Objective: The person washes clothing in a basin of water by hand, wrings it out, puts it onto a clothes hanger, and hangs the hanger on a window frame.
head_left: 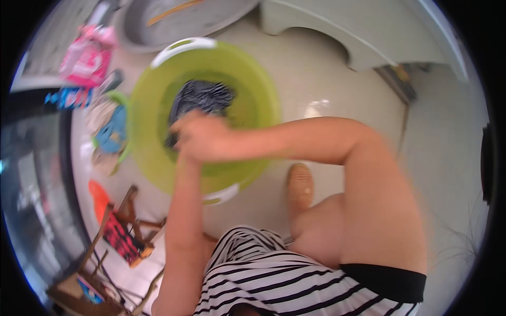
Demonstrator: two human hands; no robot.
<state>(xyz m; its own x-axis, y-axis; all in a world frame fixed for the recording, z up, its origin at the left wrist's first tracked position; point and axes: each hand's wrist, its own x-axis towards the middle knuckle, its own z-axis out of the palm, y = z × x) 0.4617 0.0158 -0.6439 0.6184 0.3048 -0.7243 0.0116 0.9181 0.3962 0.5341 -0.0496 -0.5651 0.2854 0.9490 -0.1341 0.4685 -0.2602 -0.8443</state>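
A large green tub (pixel 258 89) with white handles stands on the floor, with water in it. Dark patterned cloth (pixel 203 97) lies bunched inside, partly in the water. Over the tub, my right hand (pixel 208 139) is closed and blurred, at the cloth's lower edge. My left hand (pixel 184 138) is just beside and partly behind it, so its fingers are mostly hidden. Part of the dark cloth hangs at the left side of the two hands. The hands overlap, and what lies between them is hard to make out.
A grey basin (pixel 158 31) holding a wooden stick is behind the tub. To the left are a pink bag (pixel 89 58), a blue packet (pixel 76 98) and a small green basin (pixel 126 152) of cloths. Wooden chairs (pixel 126 210) stand lower left, a pale bench (pixel 363 31) upper right.
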